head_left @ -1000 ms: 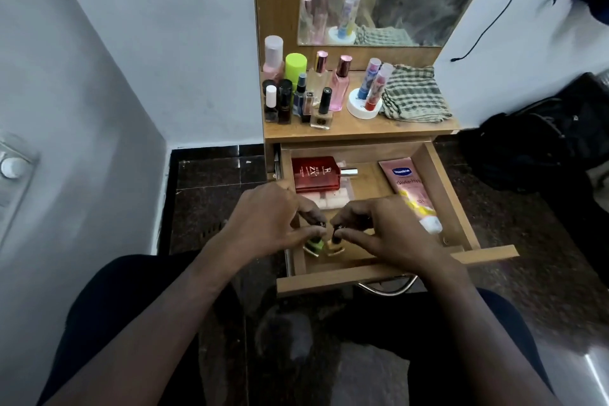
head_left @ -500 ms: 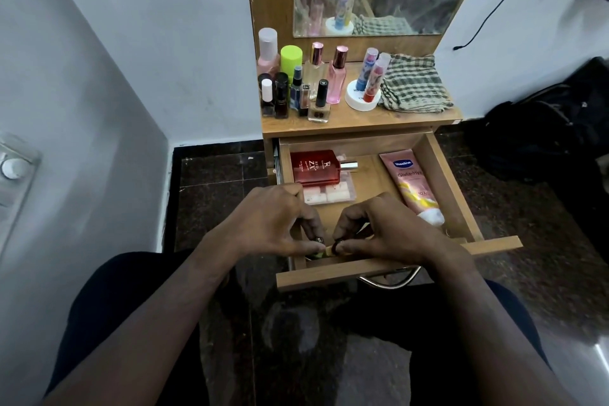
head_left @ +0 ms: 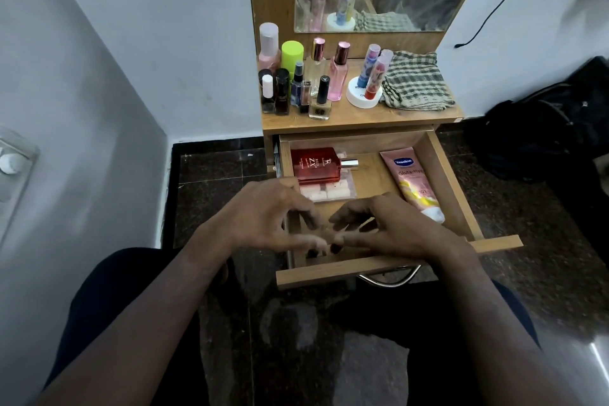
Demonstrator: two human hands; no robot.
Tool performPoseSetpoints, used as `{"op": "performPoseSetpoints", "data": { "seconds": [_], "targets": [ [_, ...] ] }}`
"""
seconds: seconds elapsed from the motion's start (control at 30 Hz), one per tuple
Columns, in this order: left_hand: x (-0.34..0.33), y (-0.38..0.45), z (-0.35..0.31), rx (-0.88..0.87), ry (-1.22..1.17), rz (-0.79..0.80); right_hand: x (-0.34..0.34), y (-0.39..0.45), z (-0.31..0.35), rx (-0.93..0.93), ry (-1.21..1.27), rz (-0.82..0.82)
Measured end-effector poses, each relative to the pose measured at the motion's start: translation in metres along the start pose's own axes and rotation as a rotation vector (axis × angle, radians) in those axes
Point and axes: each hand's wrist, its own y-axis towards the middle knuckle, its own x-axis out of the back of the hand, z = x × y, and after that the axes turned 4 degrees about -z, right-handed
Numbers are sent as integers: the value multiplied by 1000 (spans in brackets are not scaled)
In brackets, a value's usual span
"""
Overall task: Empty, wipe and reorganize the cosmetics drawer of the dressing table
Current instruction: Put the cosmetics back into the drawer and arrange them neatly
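Observation:
The wooden drawer (head_left: 362,269) of the dressing table stands pulled out. A red perfume bottle (head_left: 318,164) lies at its back left on a clear packet of white pads (head_left: 329,192). A pink Vaseline tube (head_left: 412,181) lies along the right side. My left hand (head_left: 263,217) and my right hand (head_left: 392,224) hover over the front left corner, fingers spread and blurred. Just below the fingertips show the dark caps of two small nail polish bottles (head_left: 335,248); their bodies are mostly hidden.
On the tabletop stand several perfume and nail polish bottles (head_left: 316,76), a white round holder with lip balms (head_left: 364,95) and a folded checked cloth (head_left: 413,82). A black bag (head_left: 543,135) lies on the dark floor to the right. A white wall is close on the left.
Both hands pinched two small nail polish bottles and lowered them to the drawer's front left corner. Now the fingers have spread apart above the bottles.

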Motion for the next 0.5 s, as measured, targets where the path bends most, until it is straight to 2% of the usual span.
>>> {"op": "performPoseSetpoints", "data": {
  "seconds": [0.17,0.27,0.33,0.4,0.5],
  "targets": [
    [-4,4,22,120,-43,-247,-6,3,-6,-150,-63,130],
    [-8,4,29,154,-19,-360,-7,7,-5,-107,-129,105],
    [-6,6,29,161,-5,-503,-7,8,-5,-28,-175,-56],
    [-1,11,30,160,40,-692,-3,11,-1,35,-156,-322],
    [7,24,32,279,111,-922,4,28,23,122,-170,-633]
  ]
}}
